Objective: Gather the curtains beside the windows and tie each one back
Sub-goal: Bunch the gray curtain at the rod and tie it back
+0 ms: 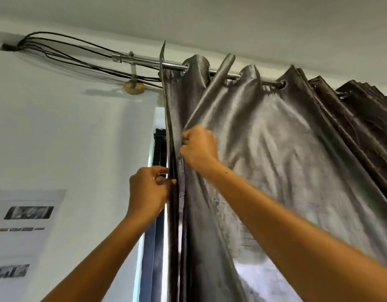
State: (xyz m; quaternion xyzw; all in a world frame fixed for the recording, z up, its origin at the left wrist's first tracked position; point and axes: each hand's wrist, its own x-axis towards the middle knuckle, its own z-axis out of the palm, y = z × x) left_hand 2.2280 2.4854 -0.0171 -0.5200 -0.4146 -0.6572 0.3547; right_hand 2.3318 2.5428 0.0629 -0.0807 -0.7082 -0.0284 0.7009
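A white wall and ceiling fill the upper left. At centre frame the left hand pinches the curtain edge; the right hand grips a fold above. The window is mostly hidden, the rod partly covered, wall papers blurred.

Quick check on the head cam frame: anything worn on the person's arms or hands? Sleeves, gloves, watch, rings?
Nothing visible. Both forearms are bare from the bottom edge of the frame up to the wrists, with no sleeve cuff in view. The left hand and right hand have no gloves, and no watch, band or ring shows. The upper arms are out of frame, so short sleeves cannot be ruled out.
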